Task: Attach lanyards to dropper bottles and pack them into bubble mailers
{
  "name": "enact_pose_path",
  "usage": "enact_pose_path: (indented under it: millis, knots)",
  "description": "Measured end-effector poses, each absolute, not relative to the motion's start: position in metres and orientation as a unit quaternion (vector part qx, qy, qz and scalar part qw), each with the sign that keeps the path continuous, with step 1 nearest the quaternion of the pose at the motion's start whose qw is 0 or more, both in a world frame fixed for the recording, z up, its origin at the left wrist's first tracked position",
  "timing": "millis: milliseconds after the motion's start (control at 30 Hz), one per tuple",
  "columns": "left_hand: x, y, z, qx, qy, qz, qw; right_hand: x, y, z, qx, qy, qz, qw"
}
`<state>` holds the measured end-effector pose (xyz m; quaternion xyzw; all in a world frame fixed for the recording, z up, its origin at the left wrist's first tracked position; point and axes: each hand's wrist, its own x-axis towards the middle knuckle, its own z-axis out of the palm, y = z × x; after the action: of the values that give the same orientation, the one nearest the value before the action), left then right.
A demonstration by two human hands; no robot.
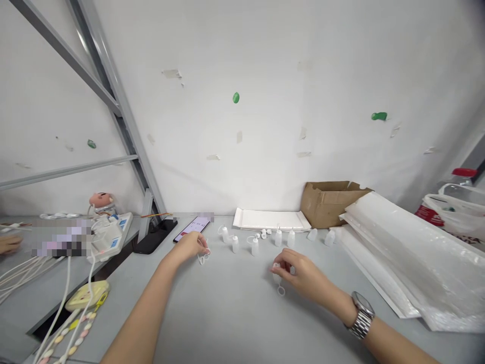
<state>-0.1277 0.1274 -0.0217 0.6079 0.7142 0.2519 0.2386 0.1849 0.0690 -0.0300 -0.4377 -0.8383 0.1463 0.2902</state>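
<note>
My left hand point(192, 246) is closed at the left, beside a phone point(192, 227), with small white ring pieces point(203, 259) at its fingertips. Nearer the middle right, my right hand point(290, 267) pinches a small white piece from which a ring point(281, 290) hangs; the fingers partly hide it. Several small translucent bottles stand between and behind my hands, among them one in front point(255, 247) and one further right point(291, 238). A few small white caps point(264, 234) lie behind them. Another bottle point(312, 234) leans or lies near the box.
Behind the bottles lies a flat white package point(271, 220), next to an open cardboard box point(331, 202). Bubble-wrap envelopes point(413, 258) cover the right side. At the left are a power strip point(113, 240), cables and a yellow device point(88, 294). Another person's hand point(9, 244) shows at the far left.
</note>
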Motion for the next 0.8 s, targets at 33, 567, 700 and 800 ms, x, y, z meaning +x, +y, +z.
enact_pose_path:
  millis: [33,567,700,800]
  knots:
    - [-0.126,0.128,-0.022,0.609,0.713,0.254,0.237,0.184,0.069,-0.033,-0.438,-0.839,0.154,0.284]
    - [-0.071,0.078,0.036,0.593,0.401,0.545,0.436,0.168,0.053,-0.017,-0.380,-0.710,0.478,0.350]
    - [-0.039,0.067,0.024,0.577,0.370,0.491,0.537,0.164,0.044,-0.008,-0.365,-0.695,0.496,0.372]
    - [-0.026,0.062,0.017,0.571,0.373,0.473,0.558,0.164,0.041,-0.005,-0.361,-0.694,0.495,0.378]
